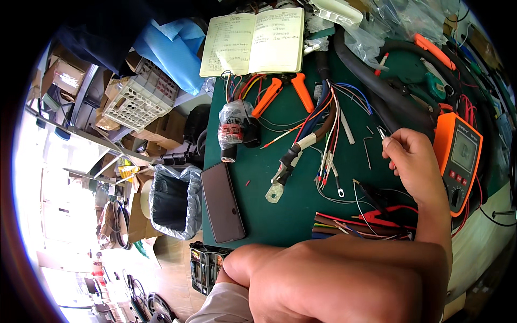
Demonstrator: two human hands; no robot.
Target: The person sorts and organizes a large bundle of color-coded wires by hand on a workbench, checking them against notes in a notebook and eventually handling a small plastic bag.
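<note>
My right hand (413, 159) hovers over the green mat (258, 210), just left of an orange multimeter (459, 159). Its fingers are pinched on a thin metal-tipped tool (382, 132) whose tip points up and to the left. The tool's body is hidden in the fist. A bundle of coloured wires with a white-taped sleeve (309, 141) lies left of that hand, and a ring terminal (340, 191) lies below it. A bare forearm (334, 280) with a white sleeve (226, 304) crosses the lower edge; my left hand does not show.
An open notebook (253, 40) and orange-handled pliers (284, 89) lie at the back. A dark phone (222, 202) rests on the mat's left edge, near a wrapped tape roll (232, 126). Red and black probe leads (379, 218) sit by cut cables (344, 226). A lined bin (173, 202) stands on the floor, left.
</note>
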